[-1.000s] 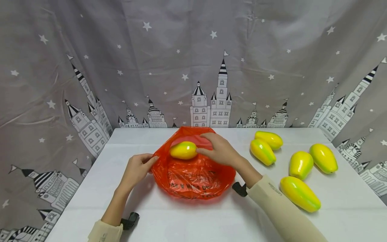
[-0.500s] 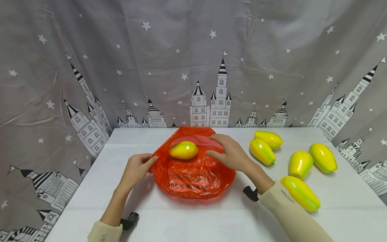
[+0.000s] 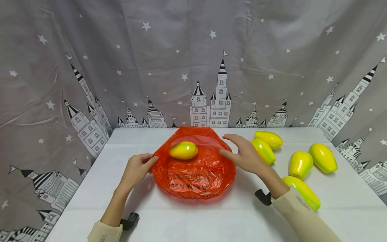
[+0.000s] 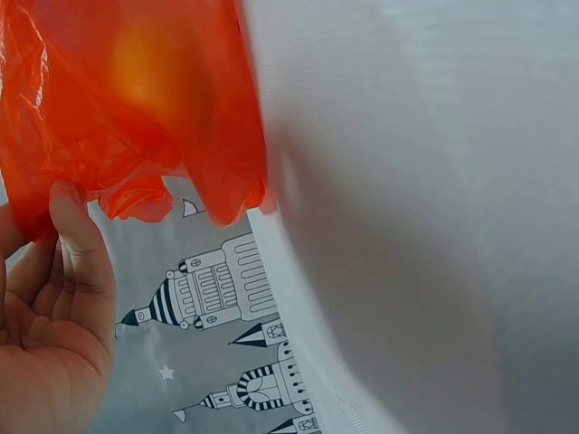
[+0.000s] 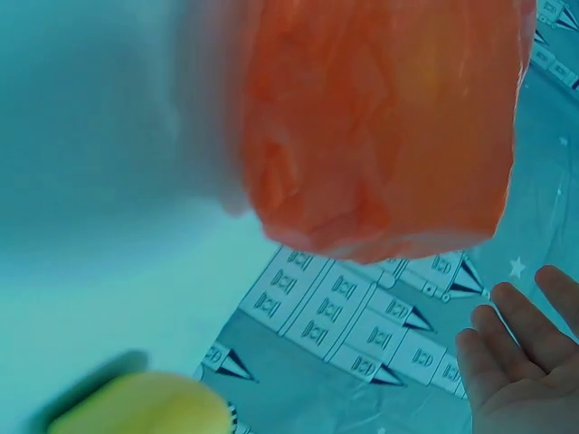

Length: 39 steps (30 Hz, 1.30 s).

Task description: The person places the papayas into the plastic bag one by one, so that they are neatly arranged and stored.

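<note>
A red plastic bag with dark print lies on the table, its mouth spread wide towards me. Inside it, at the left, rests a shiny yellow-green fruit like a mango or papaya. My left hand pinches the bag's left rim between thumb and fingers. The left wrist view shows that pinch on the gathered red film, the fruit glowing through. At the bag's right rim hovers my right hand, fingers extended and holding nothing. In the right wrist view the hand has its palm bare.
Several like fruits lie on the right of the white table: a pair at the back, another pair further right, and one fruit partly behind the right forearm. A grey castle-print curtain hangs behind the table.
My right hand has let go of the fruit inside the bag and moved out to the right, past the bag's right rim. The left hand and bag stay put.
</note>
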Each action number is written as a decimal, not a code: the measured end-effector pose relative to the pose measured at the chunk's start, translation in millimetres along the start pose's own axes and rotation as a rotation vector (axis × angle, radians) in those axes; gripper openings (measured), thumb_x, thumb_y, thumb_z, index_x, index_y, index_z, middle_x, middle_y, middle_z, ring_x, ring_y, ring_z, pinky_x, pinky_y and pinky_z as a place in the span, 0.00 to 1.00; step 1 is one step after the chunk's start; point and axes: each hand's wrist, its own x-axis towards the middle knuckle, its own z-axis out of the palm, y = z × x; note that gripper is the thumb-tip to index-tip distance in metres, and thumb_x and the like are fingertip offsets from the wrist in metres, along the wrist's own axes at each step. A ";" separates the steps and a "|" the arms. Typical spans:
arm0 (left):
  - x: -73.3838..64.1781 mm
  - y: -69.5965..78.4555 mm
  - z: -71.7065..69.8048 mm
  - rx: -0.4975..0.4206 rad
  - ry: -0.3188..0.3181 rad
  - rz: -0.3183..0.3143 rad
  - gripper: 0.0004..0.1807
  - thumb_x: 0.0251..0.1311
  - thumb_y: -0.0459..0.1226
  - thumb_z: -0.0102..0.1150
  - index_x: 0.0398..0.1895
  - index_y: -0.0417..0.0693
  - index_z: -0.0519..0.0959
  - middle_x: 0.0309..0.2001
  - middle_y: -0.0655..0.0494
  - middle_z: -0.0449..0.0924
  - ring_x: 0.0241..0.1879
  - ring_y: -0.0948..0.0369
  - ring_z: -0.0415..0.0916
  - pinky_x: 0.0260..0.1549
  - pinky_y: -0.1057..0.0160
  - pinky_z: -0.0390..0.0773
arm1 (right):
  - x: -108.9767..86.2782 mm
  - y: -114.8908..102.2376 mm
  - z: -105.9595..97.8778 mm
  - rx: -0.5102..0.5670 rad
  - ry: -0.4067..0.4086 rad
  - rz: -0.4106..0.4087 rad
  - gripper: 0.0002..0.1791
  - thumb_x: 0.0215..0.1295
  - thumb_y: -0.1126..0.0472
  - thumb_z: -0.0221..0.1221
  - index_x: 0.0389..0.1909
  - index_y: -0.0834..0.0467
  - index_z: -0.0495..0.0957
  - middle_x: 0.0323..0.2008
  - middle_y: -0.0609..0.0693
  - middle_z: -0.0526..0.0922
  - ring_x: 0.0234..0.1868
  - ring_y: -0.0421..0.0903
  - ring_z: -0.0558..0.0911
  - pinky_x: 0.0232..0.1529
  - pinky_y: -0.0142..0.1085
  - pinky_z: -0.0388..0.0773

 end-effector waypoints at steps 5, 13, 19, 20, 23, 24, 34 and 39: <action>-0.4 -0.8 -1.1 -0.003 -0.002 0.008 0.15 0.69 0.37 0.58 0.47 0.32 0.83 0.31 0.48 0.84 0.25 0.58 0.78 0.26 0.64 0.81 | -9.2 7.9 -7.4 -0.016 0.028 0.008 0.32 0.63 0.51 0.66 0.63 0.62 0.73 0.62 0.58 0.75 0.64 0.58 0.72 0.62 0.56 0.69; 0.1 0.9 -1.1 -0.016 -0.010 -0.002 0.15 0.69 0.37 0.58 0.47 0.32 0.83 0.31 0.48 0.84 0.25 0.58 0.78 0.29 0.57 0.83 | -25.2 23.8 -17.2 -0.031 0.045 0.039 0.31 0.63 0.53 0.66 0.63 0.63 0.73 0.62 0.59 0.76 0.64 0.58 0.72 0.61 0.57 0.70; 0.3 0.2 -1.2 -0.019 -0.013 -0.011 0.16 0.69 0.38 0.58 0.48 0.32 0.83 0.31 0.48 0.84 0.26 0.57 0.78 0.29 0.55 0.83 | -29.9 35.6 -23.2 -0.033 0.050 0.091 0.31 0.65 0.51 0.65 0.64 0.63 0.72 0.62 0.60 0.75 0.64 0.60 0.70 0.62 0.60 0.67; 0.1 0.2 -1.4 -0.020 -0.013 -0.016 0.16 0.69 0.38 0.58 0.48 0.32 0.83 0.31 0.48 0.84 0.26 0.57 0.78 0.30 0.54 0.83 | -30.2 37.7 -23.9 -0.036 0.048 0.107 0.31 0.65 0.51 0.65 0.64 0.63 0.72 0.62 0.60 0.74 0.65 0.60 0.70 0.62 0.61 0.66; -1.8 -0.2 -1.7 -0.014 -0.015 -0.025 0.16 0.69 0.38 0.58 0.48 0.32 0.82 0.32 0.48 0.84 0.26 0.57 0.78 0.29 0.57 0.83 | -31.1 45.7 -25.0 -0.058 0.046 0.162 0.32 0.65 0.50 0.64 0.65 0.63 0.70 0.63 0.62 0.73 0.66 0.62 0.68 0.63 0.62 0.64; -2.4 -0.2 -1.8 -0.013 -0.016 -0.028 0.16 0.69 0.38 0.58 0.48 0.32 0.82 0.32 0.48 0.84 0.26 0.57 0.78 0.29 0.58 0.83 | -31.5 48.7 -25.3 -0.064 0.049 0.178 0.32 0.66 0.50 0.64 0.65 0.63 0.70 0.64 0.63 0.72 0.66 0.63 0.67 0.64 0.62 0.63; -4.2 -3.6 -3.2 0.013 -0.016 -0.008 0.14 0.69 0.37 0.58 0.47 0.32 0.83 0.30 0.49 0.84 0.25 0.57 0.78 0.29 0.57 0.83 | -32.4 74.2 -27.6 -0.093 0.076 0.219 0.30 0.66 0.55 0.64 0.62 0.69 0.71 0.61 0.67 0.74 0.63 0.65 0.70 0.64 0.61 0.63; -3.6 -4.3 -3.0 0.005 -0.020 -0.006 0.14 0.69 0.36 0.58 0.47 0.32 0.83 0.31 0.49 0.84 0.25 0.57 0.78 0.29 0.58 0.83 | -32.7 84.9 -28.3 -0.098 0.069 0.231 0.31 0.67 0.55 0.62 0.63 0.71 0.69 0.61 0.69 0.73 0.62 0.67 0.70 0.64 0.61 0.63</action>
